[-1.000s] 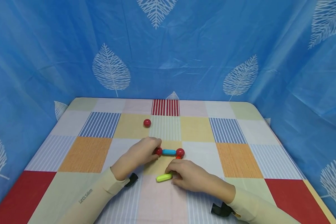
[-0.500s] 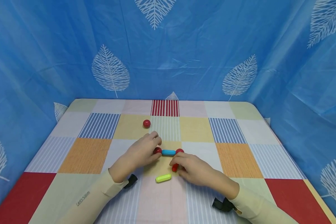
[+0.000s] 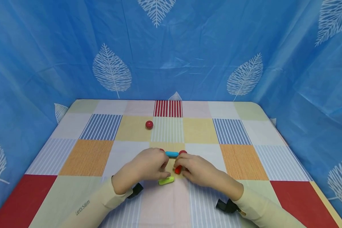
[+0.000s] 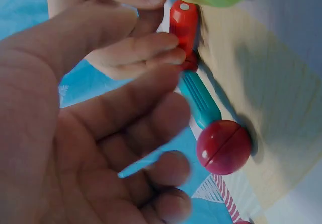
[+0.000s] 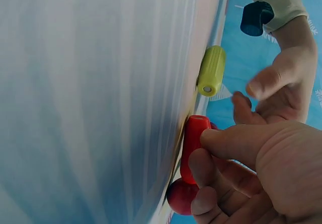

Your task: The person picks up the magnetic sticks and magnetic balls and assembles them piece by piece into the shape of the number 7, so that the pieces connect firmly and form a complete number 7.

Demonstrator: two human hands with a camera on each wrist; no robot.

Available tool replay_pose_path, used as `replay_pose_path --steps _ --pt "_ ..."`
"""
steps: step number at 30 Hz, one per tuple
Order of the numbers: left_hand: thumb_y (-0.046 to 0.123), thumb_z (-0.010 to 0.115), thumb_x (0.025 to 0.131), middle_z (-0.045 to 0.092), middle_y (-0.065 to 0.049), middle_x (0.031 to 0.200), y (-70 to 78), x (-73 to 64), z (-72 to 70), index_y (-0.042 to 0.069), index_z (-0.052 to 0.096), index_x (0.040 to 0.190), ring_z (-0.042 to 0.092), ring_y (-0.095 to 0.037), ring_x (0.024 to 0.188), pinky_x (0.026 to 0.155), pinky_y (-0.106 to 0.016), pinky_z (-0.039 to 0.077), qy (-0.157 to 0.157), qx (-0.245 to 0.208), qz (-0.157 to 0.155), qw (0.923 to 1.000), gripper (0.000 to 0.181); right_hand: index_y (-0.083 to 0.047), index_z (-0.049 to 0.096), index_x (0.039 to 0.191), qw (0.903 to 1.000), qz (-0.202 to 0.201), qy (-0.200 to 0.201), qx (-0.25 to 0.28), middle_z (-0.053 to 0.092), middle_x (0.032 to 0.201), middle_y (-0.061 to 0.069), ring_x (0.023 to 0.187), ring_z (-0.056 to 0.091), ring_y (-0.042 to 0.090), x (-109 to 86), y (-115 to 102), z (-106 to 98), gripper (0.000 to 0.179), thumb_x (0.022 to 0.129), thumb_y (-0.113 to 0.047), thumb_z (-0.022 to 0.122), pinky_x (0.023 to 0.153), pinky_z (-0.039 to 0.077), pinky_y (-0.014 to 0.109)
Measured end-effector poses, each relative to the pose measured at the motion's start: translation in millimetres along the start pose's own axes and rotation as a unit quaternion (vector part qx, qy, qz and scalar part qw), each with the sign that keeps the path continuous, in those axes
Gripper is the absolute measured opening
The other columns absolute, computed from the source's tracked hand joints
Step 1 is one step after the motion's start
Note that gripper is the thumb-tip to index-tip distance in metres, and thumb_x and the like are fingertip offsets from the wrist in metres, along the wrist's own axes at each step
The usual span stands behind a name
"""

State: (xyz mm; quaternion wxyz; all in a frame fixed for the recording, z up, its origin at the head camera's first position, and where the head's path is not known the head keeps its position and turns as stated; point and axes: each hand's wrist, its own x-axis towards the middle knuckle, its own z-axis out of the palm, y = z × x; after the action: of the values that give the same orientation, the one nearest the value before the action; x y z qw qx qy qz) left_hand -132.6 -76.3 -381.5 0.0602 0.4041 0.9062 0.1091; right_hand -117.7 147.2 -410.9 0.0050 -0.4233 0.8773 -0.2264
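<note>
My right hand [image 3: 199, 169] pinches a red stick [image 5: 193, 146] between thumb and fingers. One end of that stick meets a red ball [image 5: 182, 196]. A blue stick [image 3: 172, 154] runs from this ball to another red ball [image 4: 224, 147], which the left hand mostly covers in the head view. My left hand [image 3: 149, 164] hovers with loosely bent fingers and holds nothing. Its thumb is close by a yellow-green stick [image 3: 166, 180] on the cloth; whether they touch, I cannot tell. The right wrist view shows a metal dot on the yellow-green stick's end.
A loose red ball [image 3: 149, 125] lies farther back on the patchwork tablecloth [image 3: 202, 129]. Blue curtains [image 3: 188, 47] with white leaf prints enclose the table's back and sides. Each wrist wears a black camera strap.
The left hand has let go of the left red ball and moved toward the yellow-green stick. Earlier, the right hand left the yellow-green stick and took hold of the red stick.
</note>
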Motion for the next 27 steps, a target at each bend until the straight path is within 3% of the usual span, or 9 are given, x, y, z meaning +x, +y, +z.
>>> replay_pose_path --steps 5,9,21,27 --pt "0.037 0.080 0.077 0.045 0.010 0.055 3.6 0.0 3.8 0.018 0.056 0.066 0.044 -0.007 0.051 0.052 -0.025 0.038 -0.057 -0.010 -0.040 0.9975 0.032 -0.015 0.068 0.098 0.9999 -0.006 0.000 -0.013 0.059 0.101 -0.008 0.087 0.058 0.007 2.0 0 -2 0.026 0.081 0.005 0.067 0.077 0.048 0.022" --pt "0.032 0.080 0.078 0.046 0.009 0.057 5.6 0.2 6.1 0.018 0.058 0.068 0.044 -0.008 0.052 0.052 -0.024 0.038 -0.077 -0.018 -0.054 0.9954 0.028 -0.016 0.069 0.096 0.9996 -0.010 -0.004 -0.027 0.060 0.099 -0.008 0.086 0.058 0.006 3.4 2 -4 0.026 0.081 0.005 0.067 0.078 0.049 0.022" --pt "0.032 0.079 0.079 0.041 0.010 0.054 12.7 -1.1 17.5 0.016 0.055 0.067 0.041 -0.006 0.051 0.048 -0.023 0.033 -0.070 -0.037 -0.034 0.9963 0.031 -0.016 0.070 0.092 0.9972 -0.030 -0.019 -0.066 0.062 0.097 -0.007 0.085 0.059 0.007 10.8 6 -1 0.017 0.083 -0.001 0.072 0.076 0.050 0.025" --pt "0.030 0.077 0.080 0.032 0.010 0.050 19.5 0.8 22.8 0.018 0.049 0.059 0.037 -0.007 0.047 0.044 -0.023 0.028 -0.040 -0.044 -0.069 0.9958 0.036 -0.016 0.069 0.093 0.9963 -0.032 -0.025 -0.075 0.060 0.095 -0.006 0.082 0.058 0.007 11.9 9 1 0.015 0.084 -0.004 0.073 0.074 0.050 0.025"
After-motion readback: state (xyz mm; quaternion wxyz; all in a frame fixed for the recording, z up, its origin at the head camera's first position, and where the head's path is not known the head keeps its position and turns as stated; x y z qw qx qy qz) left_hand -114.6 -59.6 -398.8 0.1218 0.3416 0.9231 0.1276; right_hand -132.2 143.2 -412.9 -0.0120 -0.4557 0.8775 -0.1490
